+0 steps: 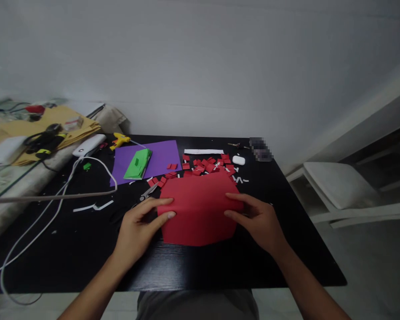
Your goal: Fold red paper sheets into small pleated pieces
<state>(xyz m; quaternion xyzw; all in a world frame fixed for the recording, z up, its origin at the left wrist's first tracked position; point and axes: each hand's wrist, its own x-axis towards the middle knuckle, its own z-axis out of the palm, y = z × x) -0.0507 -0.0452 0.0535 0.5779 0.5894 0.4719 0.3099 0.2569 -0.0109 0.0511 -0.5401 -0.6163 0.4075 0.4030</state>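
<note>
A red paper sheet (199, 209) lies on the black table (86, 249) in front of me. My left hand (142, 222) rests on the sheet's left edge, fingers stretched flat along it. My right hand (256, 218) presses on the right edge, fingers laid out over the paper. Beyond the sheet lie several small red paper squares (208, 165). Scissors (148, 192) rest just left of the sheet, near my left hand.
A purple sheet (163, 158) holds a stack of green paper (138, 163). A yellow glue gun (120, 140), white cables (53, 213), a white strip (203, 151) and a small white case (238, 160) lie on the table. A white chair (336, 186) stands at right.
</note>
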